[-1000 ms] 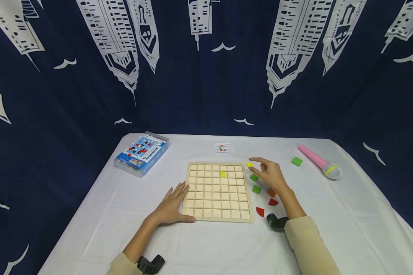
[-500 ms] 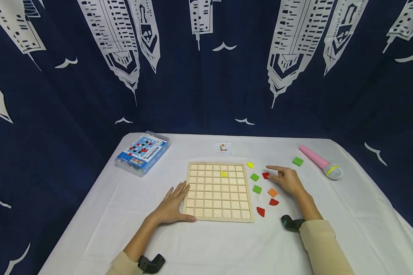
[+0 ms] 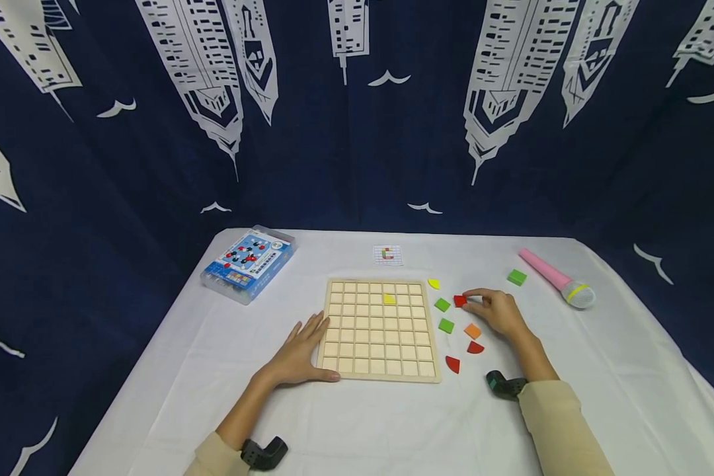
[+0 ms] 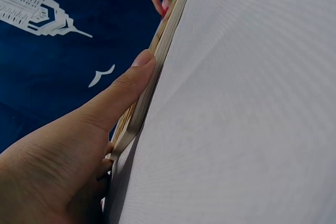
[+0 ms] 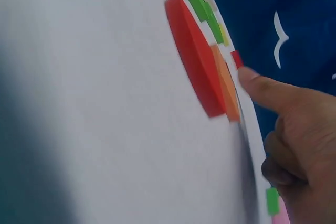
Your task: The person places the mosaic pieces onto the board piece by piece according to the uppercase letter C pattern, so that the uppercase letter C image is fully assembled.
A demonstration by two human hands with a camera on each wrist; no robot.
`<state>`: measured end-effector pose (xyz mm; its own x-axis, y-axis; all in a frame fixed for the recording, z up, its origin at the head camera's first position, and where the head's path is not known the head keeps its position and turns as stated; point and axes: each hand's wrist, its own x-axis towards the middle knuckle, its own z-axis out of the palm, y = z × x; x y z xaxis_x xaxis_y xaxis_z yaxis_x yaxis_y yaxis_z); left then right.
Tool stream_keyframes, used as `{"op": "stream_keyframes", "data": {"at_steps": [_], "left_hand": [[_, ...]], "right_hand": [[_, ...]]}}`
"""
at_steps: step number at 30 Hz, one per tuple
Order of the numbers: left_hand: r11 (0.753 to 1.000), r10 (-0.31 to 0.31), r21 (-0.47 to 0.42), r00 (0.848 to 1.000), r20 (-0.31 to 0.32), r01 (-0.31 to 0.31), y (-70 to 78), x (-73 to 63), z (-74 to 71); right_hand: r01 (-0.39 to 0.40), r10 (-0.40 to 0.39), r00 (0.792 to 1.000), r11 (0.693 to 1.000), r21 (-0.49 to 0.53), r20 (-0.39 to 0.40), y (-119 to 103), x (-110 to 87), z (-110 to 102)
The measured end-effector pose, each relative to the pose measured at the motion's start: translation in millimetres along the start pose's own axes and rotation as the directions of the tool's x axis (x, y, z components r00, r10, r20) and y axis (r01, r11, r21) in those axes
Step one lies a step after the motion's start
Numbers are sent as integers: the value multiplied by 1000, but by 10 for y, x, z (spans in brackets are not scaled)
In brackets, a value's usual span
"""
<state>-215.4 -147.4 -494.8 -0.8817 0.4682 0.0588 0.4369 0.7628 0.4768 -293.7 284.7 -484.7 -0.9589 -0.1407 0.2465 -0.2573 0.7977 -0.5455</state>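
Note:
My left hand (image 3: 300, 354) rests spread at the near left corner of a wooden grid board (image 3: 379, 379). Its thumb touches the front edge, as the left wrist view also shows, and its fingers lie along the left side. A yellow tile (image 3: 389, 299) sits in one cell near the back. To the board's right, my right hand (image 3: 500, 312) pinches a small red tile (image 3: 459, 301) between thumb and index finger, at the tabletop. Around it lie a yellow quarter-round (image 3: 434, 283), green tiles (image 3: 443, 305), an orange tile (image 3: 473, 331) and red quarter-rounds (image 3: 475, 347).
A small pattern card (image 3: 388, 255) lies behind the board. At the back left is a blue-labelled plastic case (image 3: 250, 264). Another green tile (image 3: 517, 277) and a pink toy microphone (image 3: 556, 277) lie on the right. A dark printed cloth hangs behind the table.
My right hand has moved from beside the yellow quarter-round rightward and nearer to the red tile, and its fingers have closed on it. My left hand stays at the board.

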Motion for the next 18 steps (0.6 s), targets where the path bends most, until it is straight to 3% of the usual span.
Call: {"op": "stream_keyframes", "data": {"at_steps": [9, 18], "left_hand": [[1000, 22, -20, 1000, -20, -22, 23, -5, -3], [1000, 7, -12, 1000, -8, -7, 10, 4, 8]], "right_hand": [[41, -40, 998, 999, 26, -41, -625, 154, 43], [156, -153, 987, 984, 91, -46, -1125, 312, 426]]}}
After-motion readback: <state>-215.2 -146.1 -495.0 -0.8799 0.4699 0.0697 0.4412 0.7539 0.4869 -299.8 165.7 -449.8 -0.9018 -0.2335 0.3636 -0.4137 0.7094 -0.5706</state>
